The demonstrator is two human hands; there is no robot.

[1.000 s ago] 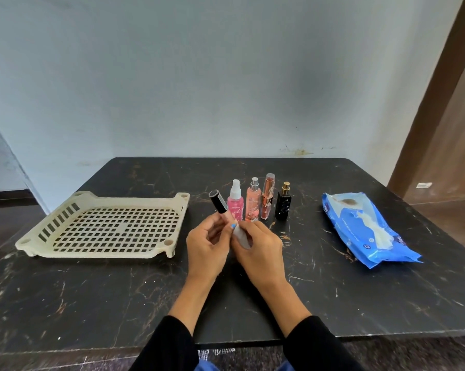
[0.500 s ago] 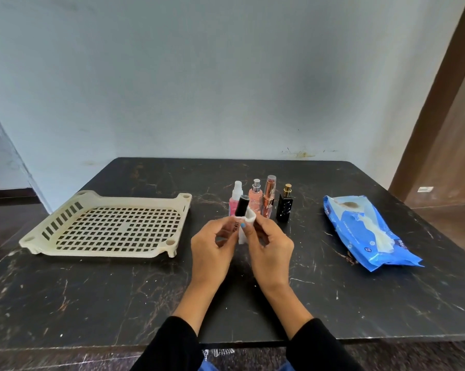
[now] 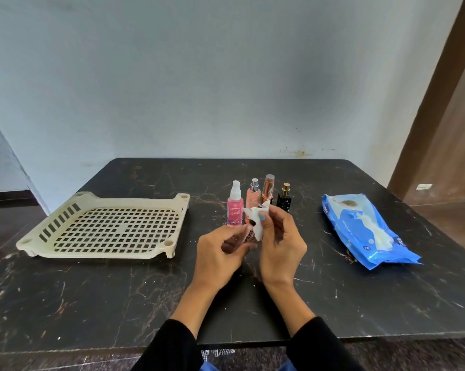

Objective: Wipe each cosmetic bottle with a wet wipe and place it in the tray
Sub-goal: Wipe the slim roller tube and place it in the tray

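Centrally, above the black marble table [image 3: 92,290], the left hand [image 3: 218,259] pinches the lower end of a lip gloss tube [image 3: 248,236], long axis near upright, leaning slightly right, cap end up. The right hand [image 3: 281,247] pinches a white wet wipe [image 3: 255,218] around that cap. Behind stand four cosmetic bottles [image 3: 235,207]; the cream tray [image 3: 105,226] lies left, the blue wipes pack [image 3: 365,228] right.
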